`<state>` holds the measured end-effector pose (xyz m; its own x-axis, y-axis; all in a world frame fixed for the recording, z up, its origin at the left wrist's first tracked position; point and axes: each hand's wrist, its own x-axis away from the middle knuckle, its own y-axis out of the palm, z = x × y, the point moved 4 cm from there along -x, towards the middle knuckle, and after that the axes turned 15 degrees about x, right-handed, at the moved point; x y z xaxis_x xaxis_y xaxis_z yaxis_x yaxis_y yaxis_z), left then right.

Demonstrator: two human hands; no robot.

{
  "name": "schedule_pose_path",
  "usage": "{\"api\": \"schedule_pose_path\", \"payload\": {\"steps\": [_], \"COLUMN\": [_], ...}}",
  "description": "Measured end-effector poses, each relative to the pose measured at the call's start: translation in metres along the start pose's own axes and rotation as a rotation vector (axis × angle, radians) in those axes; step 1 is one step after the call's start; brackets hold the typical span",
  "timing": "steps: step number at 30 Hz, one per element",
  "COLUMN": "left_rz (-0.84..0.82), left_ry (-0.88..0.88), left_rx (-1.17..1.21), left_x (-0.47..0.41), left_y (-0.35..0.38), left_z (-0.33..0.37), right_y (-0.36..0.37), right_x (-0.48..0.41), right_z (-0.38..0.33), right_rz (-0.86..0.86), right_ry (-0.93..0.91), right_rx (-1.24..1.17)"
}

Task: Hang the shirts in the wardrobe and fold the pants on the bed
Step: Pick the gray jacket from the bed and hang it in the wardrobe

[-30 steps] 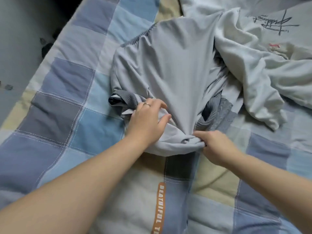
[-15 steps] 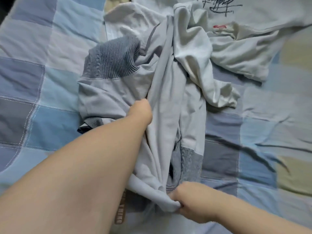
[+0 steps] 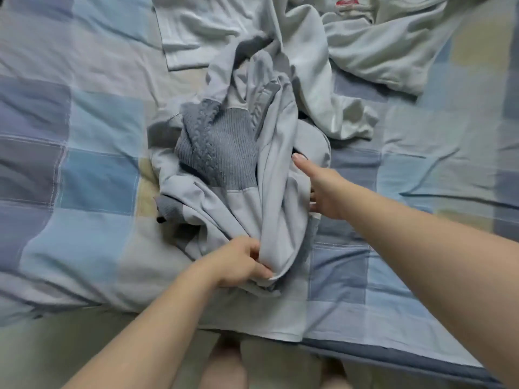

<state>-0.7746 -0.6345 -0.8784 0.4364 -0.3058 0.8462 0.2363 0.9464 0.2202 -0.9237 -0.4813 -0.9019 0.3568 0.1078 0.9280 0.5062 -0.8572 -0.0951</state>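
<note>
Blue, grey and cream patchwork bedding (image 3: pixel 84 178) fills the view. A white shirt (image 3: pixel 379 51) lies crumpled at the far right. Grey pants (image 3: pixel 278 164) sit bunched in the middle of the bed, with a darker ribbed knit panel (image 3: pixel 224 153) showing on top and their far end touching the shirt. The left hand (image 3: pixel 238 262) grips a fold at the near end of the pants. The right hand (image 3: pixel 323 189) lies open, thumb straight, against their right side. The cloth looks light, soft and limp, likely to sag, so the waistband or hems seem the best hold.
</note>
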Motion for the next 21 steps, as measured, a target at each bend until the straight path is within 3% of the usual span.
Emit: {"api": "schedule_pose_path", "payload": {"steps": [3,8,13,14,21], "left_rz": [-0.062,0.084,0.526,0.549,0.254], "left_ry": [-0.049,-0.036,0.174,0.198,-0.083], "left_rx": [-0.097,-0.164,0.097,0.120,0.210], "left_x": [0.023,0.057,0.106,0.116,0.170], "left_y": [0.028,0.051,0.073,0.080,0.194], "left_z": [-0.012,-0.006,0.051,0.067,0.144], "right_y": [0.003,-0.013,-0.050,-0.057,-0.084], "right_x": [0.017,0.082,0.195,0.223,0.397], "right_z": [0.009,0.031,0.051,0.055,0.091], "right_rz": [0.067,-0.030,-0.106,-0.130,-0.224], "right_ry": [0.042,-0.050,-0.226,-0.270,-0.568], "right_rx": [-0.053,-0.243,-0.194,-0.190,-0.059]}}
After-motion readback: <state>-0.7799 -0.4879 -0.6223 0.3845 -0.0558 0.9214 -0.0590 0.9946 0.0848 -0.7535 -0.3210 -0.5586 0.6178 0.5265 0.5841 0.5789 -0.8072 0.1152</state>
